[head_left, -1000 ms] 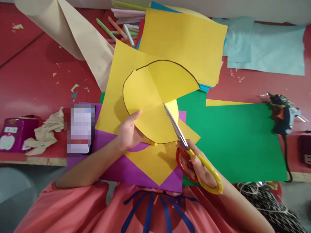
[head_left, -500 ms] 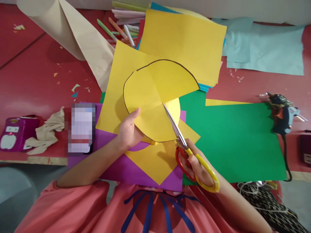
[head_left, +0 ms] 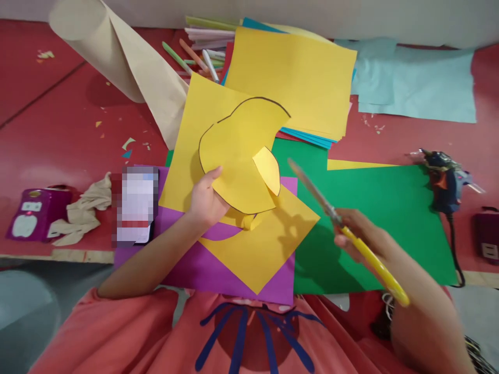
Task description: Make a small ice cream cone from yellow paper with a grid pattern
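Observation:
My left hand [head_left: 208,200] pinches the lower left edge of a yellow paper disc [head_left: 234,156] outlined in dark marker, thumb on top. The disc has a cut running in from its right side, and a pale flap [head_left: 268,169] bends up beside the cut. Off to the right, my right hand [head_left: 360,236] grips scissors [head_left: 370,254] by the yellow handle, their blades slightly blurred, together and pointing up-left, apart from the paper. Beneath the disc lie a yellow sheet [head_left: 183,135], another yellow piece [head_left: 253,259] and a purple sheet [head_left: 187,275].
A green sheet [head_left: 390,218] spreads to the right, with a glue gun [head_left: 444,176] at its edge. Stacked yellow sheets [head_left: 292,78], markers [head_left: 195,57], a beige paper roll [head_left: 128,62] and light-blue cloth-like sheets [head_left: 421,78] lie behind. A phone [head_left: 138,202] rests left.
My right hand has drawn the scissors away from the disc to the right. The disc's cut edges have shifted, with a flap now curled up. My left hand keeps its hold.

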A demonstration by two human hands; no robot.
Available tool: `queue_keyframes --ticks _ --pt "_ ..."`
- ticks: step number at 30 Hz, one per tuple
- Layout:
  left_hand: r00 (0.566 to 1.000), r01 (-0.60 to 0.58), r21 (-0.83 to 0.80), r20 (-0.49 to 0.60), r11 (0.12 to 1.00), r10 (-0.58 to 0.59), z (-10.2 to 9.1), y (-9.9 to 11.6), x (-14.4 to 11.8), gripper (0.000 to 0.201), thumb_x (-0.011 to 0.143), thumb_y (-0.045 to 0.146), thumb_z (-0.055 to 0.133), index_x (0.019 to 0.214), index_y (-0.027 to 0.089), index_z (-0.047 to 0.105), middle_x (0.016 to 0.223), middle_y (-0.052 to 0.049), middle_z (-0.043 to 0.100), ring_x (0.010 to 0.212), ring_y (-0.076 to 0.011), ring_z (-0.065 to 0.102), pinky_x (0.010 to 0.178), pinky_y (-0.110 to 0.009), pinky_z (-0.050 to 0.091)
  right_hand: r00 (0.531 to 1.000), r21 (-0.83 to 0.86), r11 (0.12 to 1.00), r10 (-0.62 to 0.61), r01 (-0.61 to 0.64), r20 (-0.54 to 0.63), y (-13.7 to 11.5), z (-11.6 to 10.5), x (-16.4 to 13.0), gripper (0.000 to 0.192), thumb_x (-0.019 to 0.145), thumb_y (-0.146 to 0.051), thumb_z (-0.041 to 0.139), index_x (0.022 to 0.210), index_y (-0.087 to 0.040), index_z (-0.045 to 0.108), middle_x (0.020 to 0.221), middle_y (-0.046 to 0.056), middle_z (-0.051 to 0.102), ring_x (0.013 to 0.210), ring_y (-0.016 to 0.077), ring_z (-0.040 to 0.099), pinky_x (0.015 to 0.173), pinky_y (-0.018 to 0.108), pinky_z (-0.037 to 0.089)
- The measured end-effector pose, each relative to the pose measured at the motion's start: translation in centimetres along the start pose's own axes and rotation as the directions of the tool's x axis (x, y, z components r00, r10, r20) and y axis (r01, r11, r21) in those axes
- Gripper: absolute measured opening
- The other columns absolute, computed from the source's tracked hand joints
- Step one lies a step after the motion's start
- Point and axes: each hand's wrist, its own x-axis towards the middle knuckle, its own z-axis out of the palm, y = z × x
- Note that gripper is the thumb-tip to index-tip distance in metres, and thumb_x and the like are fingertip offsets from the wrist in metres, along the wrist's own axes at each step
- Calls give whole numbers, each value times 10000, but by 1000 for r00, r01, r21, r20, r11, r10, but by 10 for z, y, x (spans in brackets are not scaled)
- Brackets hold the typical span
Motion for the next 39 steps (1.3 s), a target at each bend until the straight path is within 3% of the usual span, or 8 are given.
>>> queue_keyframes --ticks 4,9,13,16,19,30,33,39 --pt "1000 16 -16 -19 1000 -17 3 0 -1 277 877 207 516 1111 159 656 974 -48 757 1020 -216 691 897 -307 555 938 -535 820 9 -205 -345 26 -25 30 424 885 -483 497 1227 -236 549 853 76 634 704 246 590 602 351 438" --pt "998 -6 -6 -68 1000 5 4 -1 -1 264 868 204 525 1088 162 664 944 -47 759 985 -211 700 862 -285 566 927 -671 686 11 -279 -375 46 -46 42 509 897 -496 500 1313 -205 533 993 143 671 851 337 650 694 439 511" --pt "999 -34 30 -40 999 35 3 -2 -1 281 868 187 519 1118 192 648 948 -27 755 1050 -201 681 894 -282 554 859 -684 691 -183 -234 -478 17 -39 40 435 929 -466 500 1236 -175 603 1114 176 676 1055 386 623 838 536 527" --pt "999 -41 62 -4 997 42 2 -3 -2 260 868 213 532 1097 220 656 985 -14 753 1095 -209 663 919 -295 547 878 -581 771 -439 259 -191 -11 -9 53 265 965 -363 477 1078 -224 672 1248 110 649 1181 285 589 999 467 497" --pt "999 -29 87 16 996 28 1 -4 -2 234 850 254 561 1041 197 682 1031 -39 750 1144 -230 639 912 -295 552 789 -504 641 -596 579 148 -28 27 72 308 962 -315 492 1168 -163 663 1490 149 451 1419 327 352 1101 510 405" --pt "968 -189 90 185 978 171 6 6 -1 350 881 240 494 1180 127 635 1176 -101 703 1281 -280 535 1107 -430 399 788 -564 631 -613 533 59 -15 42 82 446 971 -287 468 1383 -119 500 1411 150 546 1377 319 425 1136 575 345" --pt "907 -405 89 163 910 388 12 22 -10 353 911 178 496 1250 167 595 1221 -24 688 1353 -239 453 1157 -386 342 750 -571 618 -661 541 -4 -12 43 68 407 963 -241 471 1340 -98 532 1344 163 598 1322 318 493 1108 556 396" --pt "643 -752 322 167 575 748 20 70 -21 438 969 177 455 1395 280 447 1421 120 519 1480 -179 191 1224 -302 196 709 -575 552 -702 604 70 -32 68 68 463 943 -218 470 1374 -52 495 1395 195 539 1370 355 414 1110 532 405"
